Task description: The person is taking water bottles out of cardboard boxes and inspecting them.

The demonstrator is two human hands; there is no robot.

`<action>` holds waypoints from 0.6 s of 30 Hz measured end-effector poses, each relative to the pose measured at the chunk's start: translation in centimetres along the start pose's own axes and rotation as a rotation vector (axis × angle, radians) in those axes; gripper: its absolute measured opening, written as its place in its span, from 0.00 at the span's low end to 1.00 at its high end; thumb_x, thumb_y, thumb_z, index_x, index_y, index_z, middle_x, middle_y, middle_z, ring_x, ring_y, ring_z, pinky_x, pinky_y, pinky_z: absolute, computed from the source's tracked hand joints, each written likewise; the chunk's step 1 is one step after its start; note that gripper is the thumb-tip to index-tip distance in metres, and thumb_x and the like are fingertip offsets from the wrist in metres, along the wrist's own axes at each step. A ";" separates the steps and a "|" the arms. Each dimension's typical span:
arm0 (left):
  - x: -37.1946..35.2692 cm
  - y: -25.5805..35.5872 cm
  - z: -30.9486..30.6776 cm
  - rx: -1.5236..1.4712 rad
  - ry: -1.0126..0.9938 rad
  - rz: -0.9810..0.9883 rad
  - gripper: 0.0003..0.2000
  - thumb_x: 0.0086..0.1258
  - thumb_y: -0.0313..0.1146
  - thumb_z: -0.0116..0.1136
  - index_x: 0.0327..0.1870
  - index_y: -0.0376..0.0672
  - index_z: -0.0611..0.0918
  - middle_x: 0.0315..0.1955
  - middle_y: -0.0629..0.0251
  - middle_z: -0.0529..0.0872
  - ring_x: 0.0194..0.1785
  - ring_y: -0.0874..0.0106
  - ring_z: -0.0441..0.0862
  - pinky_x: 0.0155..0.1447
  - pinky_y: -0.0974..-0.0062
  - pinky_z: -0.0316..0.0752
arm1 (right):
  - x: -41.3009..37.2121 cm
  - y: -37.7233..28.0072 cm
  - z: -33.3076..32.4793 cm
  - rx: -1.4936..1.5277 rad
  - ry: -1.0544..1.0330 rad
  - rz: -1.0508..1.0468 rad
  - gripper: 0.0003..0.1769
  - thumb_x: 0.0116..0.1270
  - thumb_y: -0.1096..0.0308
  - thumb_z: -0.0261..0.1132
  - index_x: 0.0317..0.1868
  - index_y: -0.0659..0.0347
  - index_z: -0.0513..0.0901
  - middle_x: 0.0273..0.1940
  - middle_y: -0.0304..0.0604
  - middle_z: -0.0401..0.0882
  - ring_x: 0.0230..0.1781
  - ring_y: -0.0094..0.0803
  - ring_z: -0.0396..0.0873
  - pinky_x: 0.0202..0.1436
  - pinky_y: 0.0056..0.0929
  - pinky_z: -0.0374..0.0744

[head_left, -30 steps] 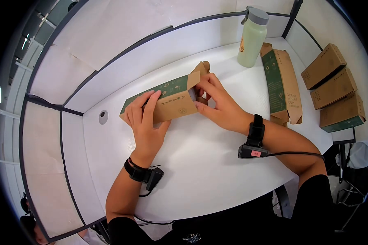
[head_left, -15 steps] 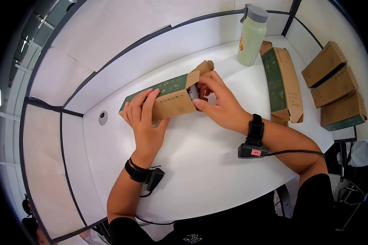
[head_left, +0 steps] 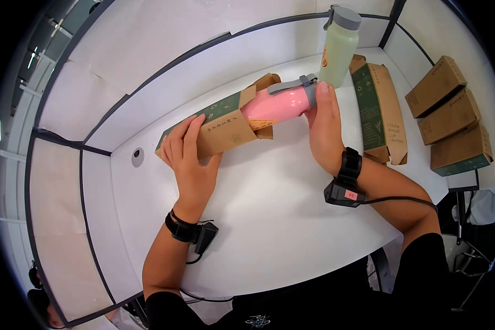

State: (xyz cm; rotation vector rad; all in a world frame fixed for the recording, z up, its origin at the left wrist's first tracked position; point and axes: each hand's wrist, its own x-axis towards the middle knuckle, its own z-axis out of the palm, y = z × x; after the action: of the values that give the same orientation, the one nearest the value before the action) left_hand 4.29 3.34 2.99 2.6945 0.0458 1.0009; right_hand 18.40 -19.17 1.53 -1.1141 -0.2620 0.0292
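A pink, grey-lidded bottle (head_left: 272,104) sticks halfway out of the open brown-green carton (head_left: 214,129), both sideways.

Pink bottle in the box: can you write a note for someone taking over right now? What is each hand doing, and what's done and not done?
Left hand: shut on the long brown-and-green cardboard carton, near its closed end.
Right hand: shut on the grey-lidded end of the pink plastic bottle.
Done: the carton's end flaps are open and the bottle is about half out.
Left: the bottle's lower half is inside the carton.
Nearby: pale green bottle, flat unfolded carton, three closed cartons.
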 end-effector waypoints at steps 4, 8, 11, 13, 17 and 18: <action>-0.1 -0.4 0.0 0.004 0.050 0.012 0.41 0.56 0.23 0.81 0.76 0.47 0.78 0.70 0.62 0.79 0.74 0.60 0.72 0.79 0.57 0.55 | 0.1 -0.2 -0.4 0.157 -0.151 0.033 0.18 0.91 0.53 0.53 0.60 0.61 0.74 0.51 0.40 0.80 0.46 0.26 0.77 0.55 0.31 0.78; -0.3 -0.5 0.0 -0.007 0.073 -0.006 0.41 0.59 0.23 0.81 0.77 0.45 0.76 0.73 0.60 0.78 0.75 0.59 0.71 0.79 0.58 0.58 | -0.2 0.8 -0.6 0.065 -0.388 0.132 0.22 0.83 0.60 0.68 0.67 0.63 0.75 0.55 0.42 0.85 0.46 0.27 0.84 0.51 0.32 0.80; -0.5 -0.2 -0.1 -0.046 0.098 0.014 0.41 0.59 0.24 0.82 0.77 0.45 0.76 0.73 0.61 0.78 0.75 0.59 0.71 0.78 0.59 0.59 | -1.8 0.0 0.3 -0.077 -0.572 0.129 0.26 0.78 0.68 0.74 0.70 0.61 0.75 0.57 0.39 0.85 0.48 0.27 0.85 0.55 0.32 0.83; -0.6 -0.3 -0.1 -0.050 0.095 0.028 0.42 0.58 0.24 0.83 0.78 0.45 0.76 0.73 0.60 0.79 0.75 0.59 0.71 0.79 0.59 0.59 | -1.5 0.3 0.3 -0.039 -0.578 0.179 0.26 0.78 0.68 0.73 0.70 0.61 0.75 0.57 0.39 0.85 0.49 0.27 0.85 0.55 0.32 0.83; -0.2 -0.3 -0.3 -0.058 0.026 0.039 0.45 0.58 0.25 0.83 0.81 0.45 0.74 0.72 0.59 0.79 0.75 0.59 0.72 0.79 0.59 0.58 | -1.2 0.5 0.3 0.069 -0.569 0.247 0.26 0.78 0.70 0.73 0.71 0.61 0.74 0.58 0.39 0.85 0.51 0.27 0.85 0.56 0.33 0.84; -0.1 -0.2 -0.2 -0.058 0.025 0.040 0.45 0.58 0.25 0.83 0.81 0.45 0.74 0.72 0.59 0.79 0.75 0.59 0.72 0.79 0.59 0.58 | -1.2 0.5 0.3 0.069 -0.569 0.247 0.26 0.78 0.70 0.73 0.71 0.61 0.74 0.58 0.39 0.85 0.51 0.27 0.85 0.56 0.33 0.84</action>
State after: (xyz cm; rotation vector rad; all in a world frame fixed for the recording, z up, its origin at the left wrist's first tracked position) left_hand 4.07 3.60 2.97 2.6406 -0.0312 1.0317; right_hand 17.20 -18.85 1.02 -1.0456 -0.6237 0.5762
